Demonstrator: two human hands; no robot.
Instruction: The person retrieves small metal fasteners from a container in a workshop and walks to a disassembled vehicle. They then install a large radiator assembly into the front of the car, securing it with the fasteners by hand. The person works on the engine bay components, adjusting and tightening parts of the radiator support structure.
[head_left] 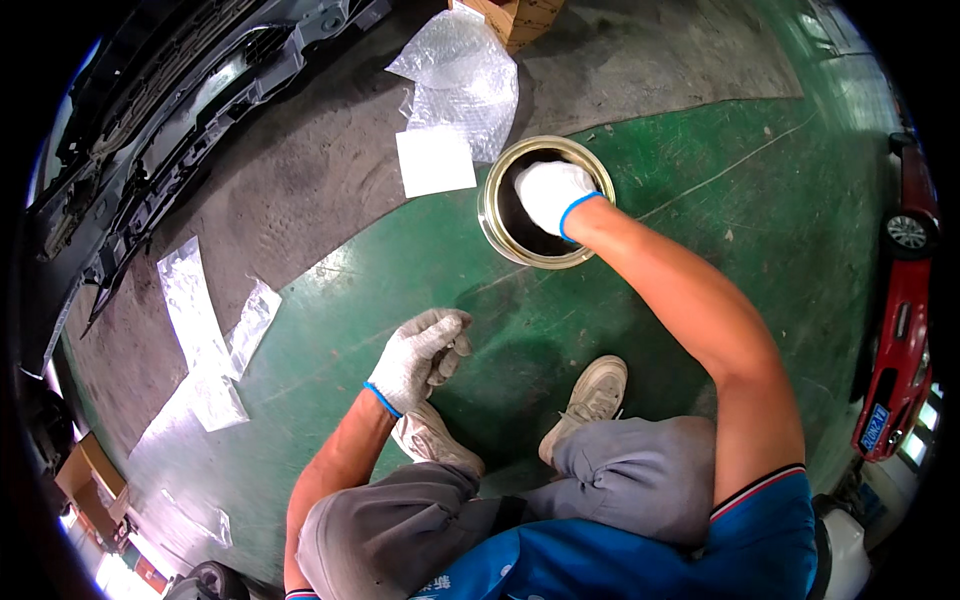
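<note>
My right hand (552, 197), in a white knit glove with a blue cuff, reaches down into a round metal tin (496, 232) with a gold-coloured rim. Its fingers are hidden below the rim, and the tin's inside looks dark. In front of my left shoe, my left hand (420, 355) hangs above the green floor in a matching glove, greyed at the fingertips. Its fingers are curled in toward the thumb; whatever they may hold is too small to make out.
Beyond the tin lie bubble wrap (465, 85), a white sheet (436, 161) and a cardboard box (522, 20). Clear plastic wrapping (200, 325) is spread at the left. Black car parts (190, 120) fill the far left. A red car (897, 330) stands at the right.
</note>
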